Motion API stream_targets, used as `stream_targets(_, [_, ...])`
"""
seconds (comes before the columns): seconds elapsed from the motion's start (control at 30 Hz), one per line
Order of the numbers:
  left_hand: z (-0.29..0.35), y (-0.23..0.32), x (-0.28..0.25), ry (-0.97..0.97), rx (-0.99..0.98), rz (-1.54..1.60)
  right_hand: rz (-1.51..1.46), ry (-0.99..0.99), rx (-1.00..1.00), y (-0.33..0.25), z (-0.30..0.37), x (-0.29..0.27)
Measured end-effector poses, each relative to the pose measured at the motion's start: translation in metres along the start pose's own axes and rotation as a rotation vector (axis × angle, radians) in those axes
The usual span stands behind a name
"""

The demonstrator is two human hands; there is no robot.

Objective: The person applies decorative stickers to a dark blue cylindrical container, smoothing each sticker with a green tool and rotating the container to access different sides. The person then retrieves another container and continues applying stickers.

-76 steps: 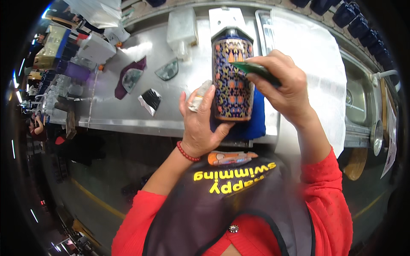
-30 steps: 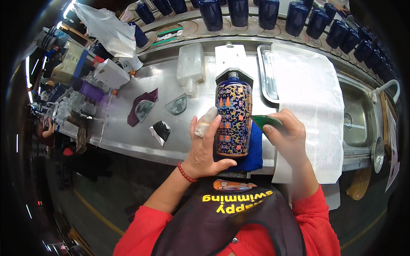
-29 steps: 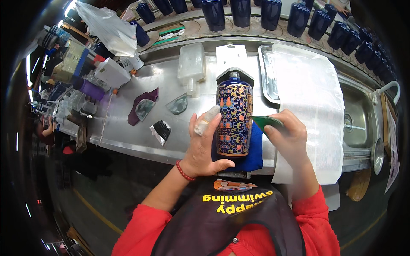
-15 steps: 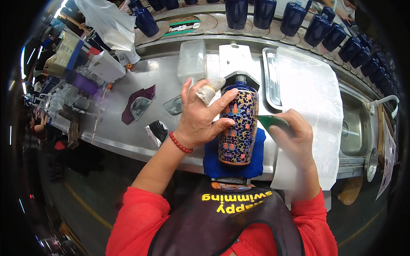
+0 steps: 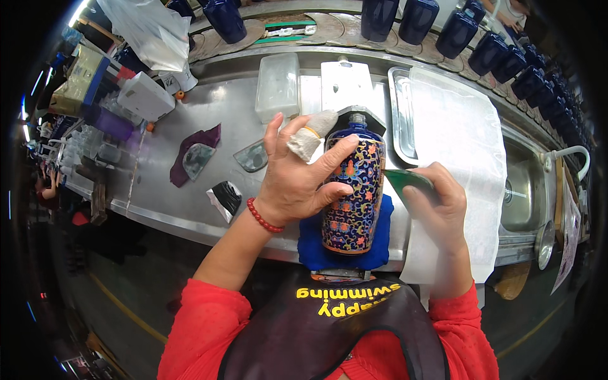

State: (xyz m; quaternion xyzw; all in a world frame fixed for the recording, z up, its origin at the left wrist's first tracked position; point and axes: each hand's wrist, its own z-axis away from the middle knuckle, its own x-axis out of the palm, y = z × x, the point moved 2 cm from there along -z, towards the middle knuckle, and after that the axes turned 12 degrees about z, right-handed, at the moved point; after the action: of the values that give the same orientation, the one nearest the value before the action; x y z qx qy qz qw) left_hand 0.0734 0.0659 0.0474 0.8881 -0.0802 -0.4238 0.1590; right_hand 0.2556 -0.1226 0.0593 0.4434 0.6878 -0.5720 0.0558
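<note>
Head: btl (image 5: pixel 353 196), long axis ~fore-aft, neck (image 5: pixel 357 120) away

The bottle (image 5: pixel 353 199) is navy with orange and gold florals, the flat tool (image 5: pixel 399 182) green, the cloth (image 5: pixel 311 246) blue.

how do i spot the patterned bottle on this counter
On the steel counter, find the blue cloth at the near edge. The patterned bottle lies over it, neck toward the far side, touched by the left hand. Its multicoloured floral body sets it apart from the plain dark-blue bottles beyond.
</note>
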Motion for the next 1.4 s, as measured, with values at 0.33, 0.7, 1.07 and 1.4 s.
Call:
stream_targets(0.33, [0.010, -0.010, 0.002, 0.160, -0.106, 0.150, -0.018, 0.046, 0.091, -0.003, -0.002, 0.001])
stream_targets(0.7, [0.023, 0.002, 0.018, 0.136, -0.160, 0.232, 0.535, -0.035, -0.376, -0.022, -0.033, 0.032])
stream_targets(1.07, [0.018, 0.004, 0.018, 0.117, -0.124, 0.217, 0.612, -0.051, -0.389, -0.030, -0.040, 0.033])
stream_targets(1.4, [0.020, 0.007, 0.020, 0.123, -0.175, 0.310, 0.603, -0.054, -0.374, -0.029, -0.039, 0.035])
